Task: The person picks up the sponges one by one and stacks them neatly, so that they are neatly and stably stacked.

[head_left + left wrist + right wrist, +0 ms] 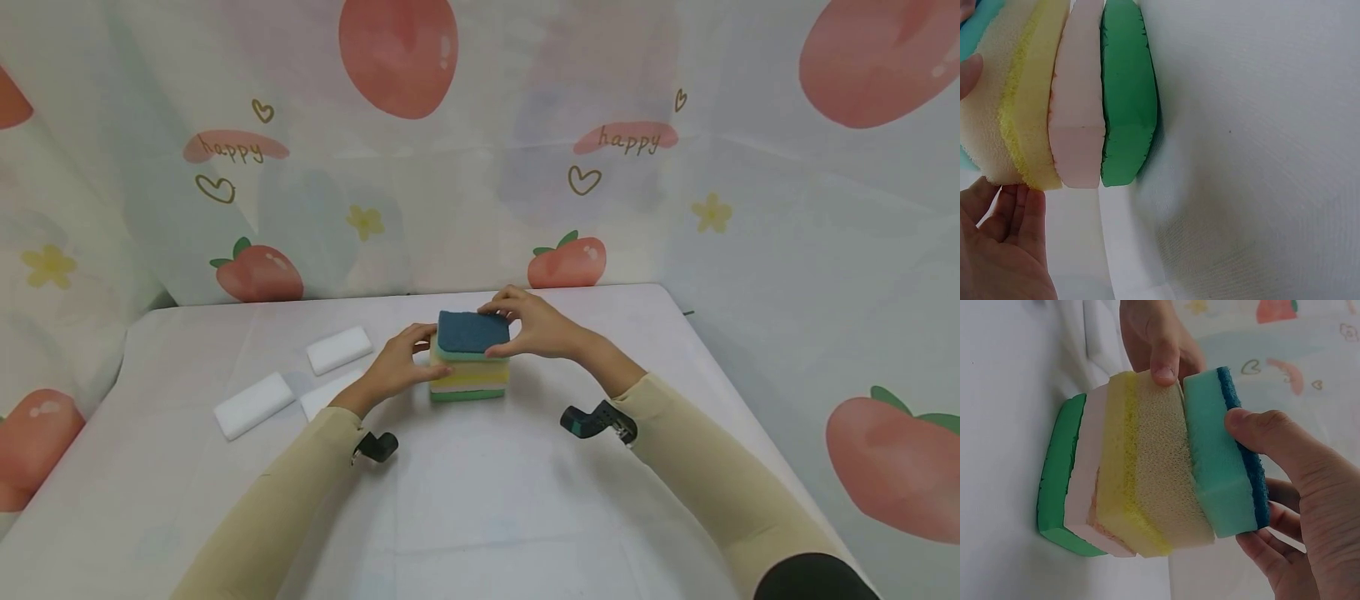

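A stack of several coloured sponges stands on the table, with a green sponge (1127,94) lowest, then a pink sponge (1077,125), a yellow sponge (1121,456) and a beige porous sponge (1163,450). Topmost is a teal sponge (1219,450) with a dark blue scouring face (472,331), set slightly askew on the beige one. My right hand (546,327) holds the teal sponge between thumb and fingers. From the left side my left hand (395,364) grips the stack around the beige sponge, thumb at the front, fingertips against its side.
White rectangular blocks (255,405) lie left of the stack, one partly hidden by my left forearm. The white-covered table (480,508) ends at a patterned backdrop (465,200) behind. Small dark cameras (600,421) hang beneath both wrists.
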The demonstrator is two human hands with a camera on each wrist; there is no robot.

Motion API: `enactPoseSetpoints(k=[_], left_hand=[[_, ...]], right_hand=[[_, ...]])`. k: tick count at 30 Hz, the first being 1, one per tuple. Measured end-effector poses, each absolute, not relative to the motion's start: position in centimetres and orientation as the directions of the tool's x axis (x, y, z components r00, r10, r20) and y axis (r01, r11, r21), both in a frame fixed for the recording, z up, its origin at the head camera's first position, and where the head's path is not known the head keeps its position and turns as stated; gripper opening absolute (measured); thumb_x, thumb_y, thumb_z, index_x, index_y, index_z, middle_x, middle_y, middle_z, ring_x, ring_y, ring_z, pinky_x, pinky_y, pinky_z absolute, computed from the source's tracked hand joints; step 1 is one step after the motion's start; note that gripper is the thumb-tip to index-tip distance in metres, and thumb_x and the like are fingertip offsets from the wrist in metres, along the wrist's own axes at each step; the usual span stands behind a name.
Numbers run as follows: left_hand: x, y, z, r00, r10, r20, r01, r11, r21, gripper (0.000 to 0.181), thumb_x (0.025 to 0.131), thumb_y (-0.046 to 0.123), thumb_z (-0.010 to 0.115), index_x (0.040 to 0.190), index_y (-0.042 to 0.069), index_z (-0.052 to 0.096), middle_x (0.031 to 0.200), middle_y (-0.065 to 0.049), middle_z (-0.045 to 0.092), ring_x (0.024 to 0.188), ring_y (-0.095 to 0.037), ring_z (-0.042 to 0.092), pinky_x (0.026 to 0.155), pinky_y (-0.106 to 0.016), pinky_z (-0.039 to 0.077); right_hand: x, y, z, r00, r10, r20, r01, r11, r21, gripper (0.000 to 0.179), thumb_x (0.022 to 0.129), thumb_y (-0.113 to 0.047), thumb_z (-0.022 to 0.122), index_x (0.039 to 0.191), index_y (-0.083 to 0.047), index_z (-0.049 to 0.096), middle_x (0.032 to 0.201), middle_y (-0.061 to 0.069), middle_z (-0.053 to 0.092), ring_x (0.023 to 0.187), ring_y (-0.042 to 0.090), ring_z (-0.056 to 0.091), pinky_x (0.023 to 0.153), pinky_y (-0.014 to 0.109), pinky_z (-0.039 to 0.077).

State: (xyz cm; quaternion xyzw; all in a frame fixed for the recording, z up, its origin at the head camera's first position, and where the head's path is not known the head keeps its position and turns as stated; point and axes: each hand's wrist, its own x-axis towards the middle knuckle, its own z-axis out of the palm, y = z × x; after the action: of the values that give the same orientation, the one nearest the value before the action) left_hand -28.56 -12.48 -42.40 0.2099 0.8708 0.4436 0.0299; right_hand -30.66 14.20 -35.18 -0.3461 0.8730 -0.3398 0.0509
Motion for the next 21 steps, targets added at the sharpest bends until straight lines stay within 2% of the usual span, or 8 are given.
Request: enactPoseSetpoints(k=[9, 21], left_hand=[[-28.52, -12.5, -42.44, -0.916, 0.382, 0.12, 0.317, 0.51, 0.8, 0.077, 0.081, 0.034, 0.082, 0.145, 0.011, 0.045, 0.141, -0.006, 0.05, 0.131, -0.027, 0.049, 0.11, -0.039, 0.041], [-28.54, -12.55, -42.71, -0.915, 0.385, 0.125, 0.315, 0.484, 0.817, 0.078, 0.081, 0.033, 0.082, 0.145, 0.01, 0.044, 0.14, -0.006, 0.05, 0.132, -0.026, 0.049, 0.11, -0.037, 0.041]], right_hand=[[-30.64, 13.82, -35.28, -0.745, -0.651, 0.143, -0.58, 0.528, -0.62, 0.063, 0.076, -0.027, 0.086, 0.13, -0.006, 0.062, 0.118, 0.006, 0.053, 0.112, 0.024, 0.057, 0.103, 0.046, 0.047], [-30.39, 13.8, -35.86, -0.778, -0.617, 0.117, -0.536, 0.554, -0.637, 0.063, 0.079, -0.027, 0.083, 0.135, -0.008, 0.059, 0.129, 0.008, 0.054, 0.118, 0.029, 0.057, 0.104, 0.048, 0.046]])
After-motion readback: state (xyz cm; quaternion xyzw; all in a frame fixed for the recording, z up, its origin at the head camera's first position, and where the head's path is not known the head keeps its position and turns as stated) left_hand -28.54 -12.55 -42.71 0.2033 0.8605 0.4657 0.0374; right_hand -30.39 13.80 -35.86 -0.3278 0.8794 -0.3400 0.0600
